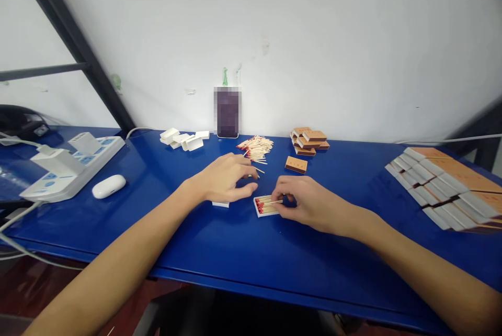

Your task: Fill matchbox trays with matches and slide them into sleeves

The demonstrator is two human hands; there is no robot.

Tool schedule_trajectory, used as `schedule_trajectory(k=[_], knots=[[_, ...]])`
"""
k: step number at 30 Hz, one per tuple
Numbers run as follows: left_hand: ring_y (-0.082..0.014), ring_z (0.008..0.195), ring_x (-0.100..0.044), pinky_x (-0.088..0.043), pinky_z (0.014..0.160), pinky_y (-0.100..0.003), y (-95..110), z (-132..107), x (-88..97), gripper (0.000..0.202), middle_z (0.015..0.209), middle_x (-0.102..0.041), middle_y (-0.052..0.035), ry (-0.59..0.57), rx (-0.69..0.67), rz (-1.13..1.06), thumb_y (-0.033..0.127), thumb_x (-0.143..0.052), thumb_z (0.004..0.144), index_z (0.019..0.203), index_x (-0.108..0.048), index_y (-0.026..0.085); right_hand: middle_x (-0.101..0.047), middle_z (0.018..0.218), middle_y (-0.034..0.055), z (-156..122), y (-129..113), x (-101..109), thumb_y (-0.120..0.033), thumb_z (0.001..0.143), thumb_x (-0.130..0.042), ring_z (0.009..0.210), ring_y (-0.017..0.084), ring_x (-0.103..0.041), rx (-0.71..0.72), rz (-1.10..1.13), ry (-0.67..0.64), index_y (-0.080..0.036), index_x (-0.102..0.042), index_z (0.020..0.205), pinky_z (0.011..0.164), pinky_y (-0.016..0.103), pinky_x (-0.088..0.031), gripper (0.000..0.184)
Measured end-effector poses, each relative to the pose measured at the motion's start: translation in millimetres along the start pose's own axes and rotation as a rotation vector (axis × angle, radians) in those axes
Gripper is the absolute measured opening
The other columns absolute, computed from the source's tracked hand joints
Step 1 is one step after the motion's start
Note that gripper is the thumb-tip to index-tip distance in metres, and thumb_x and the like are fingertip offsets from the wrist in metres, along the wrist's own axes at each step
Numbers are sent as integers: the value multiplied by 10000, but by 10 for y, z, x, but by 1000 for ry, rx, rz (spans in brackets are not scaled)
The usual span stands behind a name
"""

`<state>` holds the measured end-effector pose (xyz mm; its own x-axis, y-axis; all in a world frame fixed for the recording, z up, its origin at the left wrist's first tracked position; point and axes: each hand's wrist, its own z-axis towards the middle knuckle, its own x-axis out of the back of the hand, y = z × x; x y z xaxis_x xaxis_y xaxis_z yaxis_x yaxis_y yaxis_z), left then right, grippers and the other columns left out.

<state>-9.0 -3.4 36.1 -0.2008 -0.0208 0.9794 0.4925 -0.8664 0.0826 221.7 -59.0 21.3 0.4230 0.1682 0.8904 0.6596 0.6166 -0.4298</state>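
Observation:
A white matchbox tray (260, 211) lies on the blue table, partly filled with red-tipped matches (262, 204). My right hand (308, 202) is over its right end, thumb and fingers pinched on a match (276, 201). To the left, my left hand (229, 176) hovers with thumb and fingers apart, holding nothing I can see. A few loose matches (259, 170) are by its fingertips. Beneath that hand, another small white tray (220, 204) shows only its near edge. Just beyond is a heap of loose matches (259, 148).
White empty trays (184, 140) lie back left, near a propped phone (228, 111). Orange matchbox sleeves (309, 140) are piled back right, a single sleeve (296, 164) before them. Matchboxes (451, 189) are stacked far right. A power strip (78, 166) and white earbud case (109, 186) sit left.

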Motion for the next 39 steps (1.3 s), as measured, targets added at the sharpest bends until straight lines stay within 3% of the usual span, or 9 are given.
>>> schedule_trajectory(k=[4, 7, 10, 15, 20, 25, 32, 35, 39], knots=[[-194, 753, -576, -409, 748, -339, 137, 3, -13, 470, 811, -638, -41, -26, -55, -12, 618, -545, 838, 878, -677, 169, -603, 844, 25, -9, -10, 29, -257, 897, -548, 705, 136, -539, -3, 10, -3, -199, -662, 870, 635, 272, -402, 131], [-193, 728, -572, -403, 728, -333, 230, 15, -30, 513, 781, -617, -33, -30, -76, 29, 679, -597, 772, 838, -645, 173, -604, 831, 14, -25, 70, 89, -243, 876, -557, 712, 146, -532, -51, -23, 23, -205, -612, 909, 636, 277, -396, 75], [-202, 749, -580, -412, 750, -337, 278, 28, -56, 455, 790, -617, -33, -37, -101, 53, 610, -656, 753, 885, -638, 175, -595, 806, 7, -35, 200, 109, -223, 859, -545, 699, 153, -516, -117, -89, -25, -212, -573, 866, 620, 283, -383, 31], [-210, 808, -605, -428, 778, -335, 284, 37, -108, 294, 852, -638, -39, -60, -82, 1, 404, -658, 791, 985, -616, 186, -577, 736, -5, -39, 326, 124, -206, 869, -497, 644, 143, -485, -131, -89, -90, -217, -504, 745, 588, 282, -359, 125], [-201, 794, -614, -445, 739, -314, 252, 45, -142, 440, 881, -649, -17, -35, 7, -137, 389, -670, 789, 1148, -492, 208, -589, 741, -7, -41, 208, 195, -211, 842, -540, 658, 140, -506, -107, -75, 5, -215, -554, 744, 612, 277, -367, 99], [-215, 843, -626, -451, 753, -318, 240, 49, -136, 450, 905, -657, -17, -39, 13, -165, 374, -681, 777, 1150, -483, 220, -578, 748, -8, -26, 63, 82, -219, 844, -553, 663, 135, -502, -38, -10, -26, -209, -558, 770, 619, 272, -371, 75], [-190, 820, -611, -444, 749, -300, 218, 50, -137, 424, 900, -645, 0, -43, 9, -227, 380, -696, 779, 1130, -511, 230, -560, 751, -9, -32, 113, -10, -335, 946, -485, 663, 141, -493, -34, -5, -3, -214, -512, 825, 603, 275, -362, 172], [-185, 784, -597, -431, 721, -295, 202, 53, -139, 361, 879, -633, -6, -34, 20, -185, 404, -684, 790, 1068, -543, 220, -565, 722, -10, -16, 139, 38, -338, 979, -416, 638, 144, -495, -59, -5, 63, -217, -515, 823, 597, 280, -371, 222], [-179, 749, -584, -423, 713, -297, 191, 58, -130, 341, 853, -633, -13, -39, -17, -132, 422, -663, 804, 1063, -582, 215, -621, 842, 40, 1, 282, 74, -306, 963, -408, 753, 189, -568, -112, -174, 299, -209, -552, 900, 694, 323, -435, 185]])
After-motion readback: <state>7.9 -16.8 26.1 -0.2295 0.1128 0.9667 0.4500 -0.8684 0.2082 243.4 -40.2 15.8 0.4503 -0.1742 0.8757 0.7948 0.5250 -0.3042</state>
